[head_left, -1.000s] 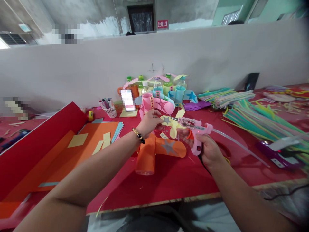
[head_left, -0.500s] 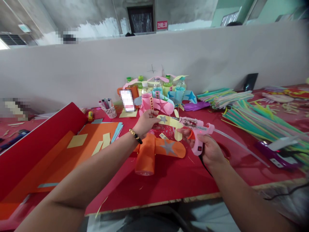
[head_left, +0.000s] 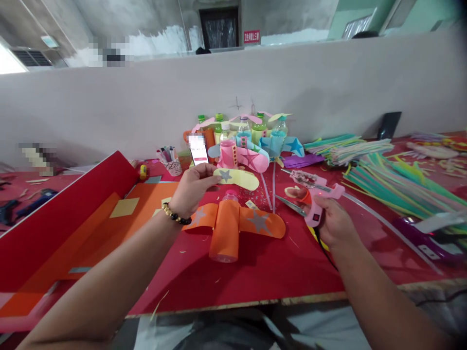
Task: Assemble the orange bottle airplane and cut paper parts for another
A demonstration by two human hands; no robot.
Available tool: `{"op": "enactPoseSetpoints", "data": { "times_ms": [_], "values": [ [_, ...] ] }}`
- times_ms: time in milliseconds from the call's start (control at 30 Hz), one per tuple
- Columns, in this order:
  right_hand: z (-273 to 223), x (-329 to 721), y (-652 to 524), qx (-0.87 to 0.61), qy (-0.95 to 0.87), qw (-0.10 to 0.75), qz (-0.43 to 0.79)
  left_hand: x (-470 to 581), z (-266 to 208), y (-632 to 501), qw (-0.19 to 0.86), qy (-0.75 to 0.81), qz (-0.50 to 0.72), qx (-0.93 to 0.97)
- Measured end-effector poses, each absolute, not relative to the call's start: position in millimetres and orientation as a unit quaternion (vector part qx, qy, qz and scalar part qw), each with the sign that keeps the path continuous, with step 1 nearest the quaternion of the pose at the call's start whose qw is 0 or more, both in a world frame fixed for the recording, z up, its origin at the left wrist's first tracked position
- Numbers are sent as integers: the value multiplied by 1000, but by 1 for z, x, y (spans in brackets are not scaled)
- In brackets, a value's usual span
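My left hand, with a beaded bracelet at the wrist, pinches one end of a pale yellow paper strip bearing a grey star. Just below it, an orange paper-wrapped bottle lies on the red table, its two orange wings marked with grey stars. My right hand grips a pink hot glue gun, nozzle pointing left, well apart from the strip. Beneath the gun are scissors, their blades showing and the handle partly hidden.
Several bottle planes stand behind, with a phone and a pen cup beside them. Bundles of pipe cleaners and a purple power strip lie right. Orange sheets and a red board fill the left.
My left hand has moved left with the yellow strip, away from the glue gun's nozzle. My right hand has shifted right with the glue gun, and the scissors' blades now show.
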State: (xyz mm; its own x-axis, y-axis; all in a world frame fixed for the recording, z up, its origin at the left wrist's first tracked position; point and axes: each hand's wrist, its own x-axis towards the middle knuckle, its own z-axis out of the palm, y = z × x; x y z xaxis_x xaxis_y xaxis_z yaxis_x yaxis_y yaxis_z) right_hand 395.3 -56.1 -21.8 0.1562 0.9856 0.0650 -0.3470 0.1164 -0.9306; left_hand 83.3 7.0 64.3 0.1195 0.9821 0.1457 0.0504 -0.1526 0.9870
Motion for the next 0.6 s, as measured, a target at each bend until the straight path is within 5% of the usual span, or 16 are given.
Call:
{"op": "enactPoseSetpoints", "data": {
  "times_ms": [300,600],
  "values": [
    [0,379,-79,-427,-426,543,584,47,25,-86,129,482,474,726],
    [-8,353,-111,-413,-577,390,587,27,-17,-125,142,424,416,792]
  ]
}}
